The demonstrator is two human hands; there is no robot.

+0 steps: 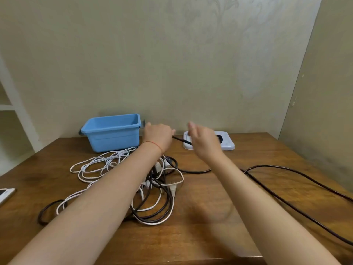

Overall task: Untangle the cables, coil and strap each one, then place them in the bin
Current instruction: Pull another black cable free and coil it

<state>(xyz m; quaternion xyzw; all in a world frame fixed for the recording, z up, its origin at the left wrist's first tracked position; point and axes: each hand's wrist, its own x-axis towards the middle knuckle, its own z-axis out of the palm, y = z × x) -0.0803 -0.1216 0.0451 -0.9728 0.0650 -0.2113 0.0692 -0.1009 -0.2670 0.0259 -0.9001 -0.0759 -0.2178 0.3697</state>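
Observation:
A tangle of white and black cables (152, 188) lies in the middle of the wooden table (210, 217). A blue bin (112, 132) stands at the back left, empty as far as I see. My left hand (158, 136) is raised beside the bin and grips a black strap-like piece (181, 140) that runs to the right. My right hand (204, 140) hovers blurred over the white tray, its fingers loosely spread; whether it touches the black piece is unclear. A long black cable (286, 188) trails off the table's right side.
A white tray (228, 145) with a dark item in it sits at the back right against the wall. A phone (5, 194) lies at the left table edge. White shelving stands at the far left.

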